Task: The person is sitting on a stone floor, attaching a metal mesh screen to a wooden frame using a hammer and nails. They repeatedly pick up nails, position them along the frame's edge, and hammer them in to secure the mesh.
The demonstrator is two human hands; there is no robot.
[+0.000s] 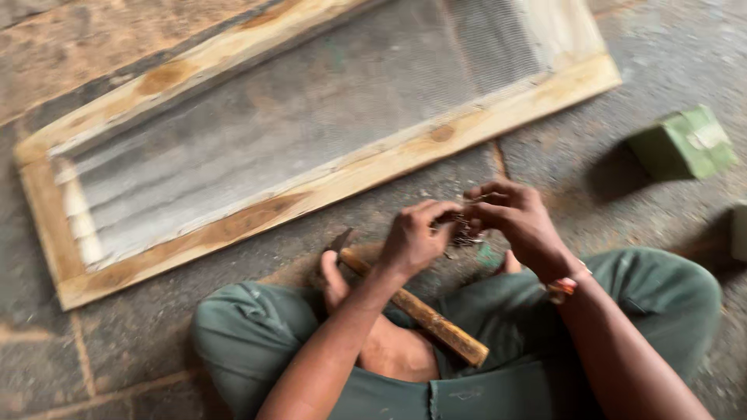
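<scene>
I sit cross-legged on the floor in green trousers. My left hand [416, 237] and my right hand [517, 218] meet in front of me, both pinching a small bunch of thin metal pieces, probably nails [464, 231]. A hammer with a wooden handle [424, 315] lies across my leg, its dark head [340, 241] near my foot, just left of my left hand. Beyond my hands a long wooden frame [342, 183] with grey wire mesh [296, 117] lies flat on the floor.
A green block [685, 144] sits on the concrete floor at the right, with another pale object [739, 231] at the right edge. A thin wooden strip [498, 159] lies by the frame's near rail. A band is on my right wrist [566, 286].
</scene>
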